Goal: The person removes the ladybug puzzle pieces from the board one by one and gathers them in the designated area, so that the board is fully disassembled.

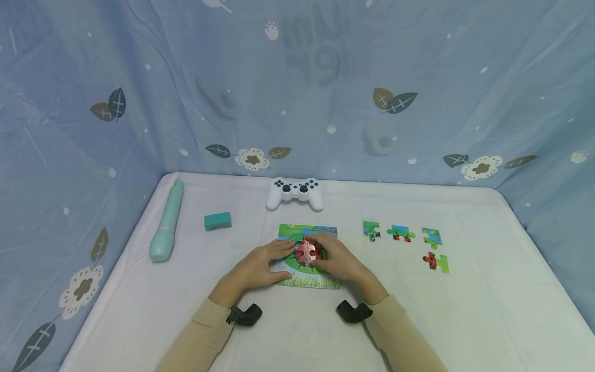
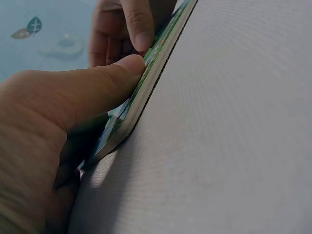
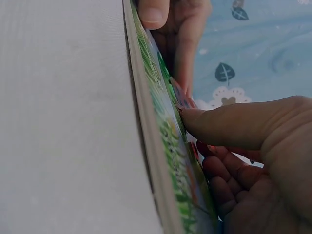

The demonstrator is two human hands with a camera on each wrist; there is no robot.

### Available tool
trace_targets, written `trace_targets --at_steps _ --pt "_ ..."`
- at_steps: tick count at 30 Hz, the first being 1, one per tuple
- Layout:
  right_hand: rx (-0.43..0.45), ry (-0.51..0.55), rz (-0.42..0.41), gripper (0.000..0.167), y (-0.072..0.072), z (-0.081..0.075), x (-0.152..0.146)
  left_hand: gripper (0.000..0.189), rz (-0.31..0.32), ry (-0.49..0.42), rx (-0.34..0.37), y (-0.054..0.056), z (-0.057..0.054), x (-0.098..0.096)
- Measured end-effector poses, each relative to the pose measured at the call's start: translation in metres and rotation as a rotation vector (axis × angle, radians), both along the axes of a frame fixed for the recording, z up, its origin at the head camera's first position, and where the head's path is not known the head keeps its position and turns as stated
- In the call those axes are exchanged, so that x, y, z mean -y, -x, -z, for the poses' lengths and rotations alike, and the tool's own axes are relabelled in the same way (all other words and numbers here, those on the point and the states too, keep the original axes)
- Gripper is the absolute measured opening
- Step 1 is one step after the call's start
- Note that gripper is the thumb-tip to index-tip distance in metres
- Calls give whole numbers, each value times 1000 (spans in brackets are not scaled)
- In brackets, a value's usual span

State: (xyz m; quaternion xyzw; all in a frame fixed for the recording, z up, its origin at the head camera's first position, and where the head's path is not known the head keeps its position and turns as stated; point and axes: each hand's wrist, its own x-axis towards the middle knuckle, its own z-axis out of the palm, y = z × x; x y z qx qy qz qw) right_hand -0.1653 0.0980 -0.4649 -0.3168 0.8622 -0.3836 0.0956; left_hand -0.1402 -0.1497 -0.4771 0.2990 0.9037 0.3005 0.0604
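Note:
A puzzle board (image 1: 311,281) with a ladybug picture lies flat on the table in front of me. My left hand (image 1: 257,266) rests on its left side, fingers fairly straight toward the ladybug; its thumb presses the near border, as the left wrist view also shows. At the middle of the board, my right hand (image 1: 343,259) pinches a red ladybug puzzle piece (image 1: 306,254) between thumb and fingers, against the picture. The right wrist view has this thumb (image 3: 219,122) low over the board (image 3: 156,122); the fingers partly hide the piece.
Several loose puzzle pieces lie to the right, among them a red and green one (image 1: 437,262). Behind the board is a white game controller (image 1: 295,193). A teal block (image 1: 217,221) and a mint-green microphone-shaped object (image 1: 167,222) lie left. Blue patterned cloth (image 1: 325,103) surrounds the table.

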Motion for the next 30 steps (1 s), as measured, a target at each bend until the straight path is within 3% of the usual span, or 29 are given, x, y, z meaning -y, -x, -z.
trace_targets --at_steps 9,16,22,30 --pt "-34 -24 37 56 1 1 -1 64 -1 -6 -4 0 2 0" --pt "10 47 82 58 6 -6 -14 65 -9 -11 4 0 2 0" --pt "4 46 93 57 11 -14 -40 65 -22 -17 26 -1 2 0" --pt "-5 -43 148 58 6 -16 -95 65 -26 -22 23 -1 3 0"
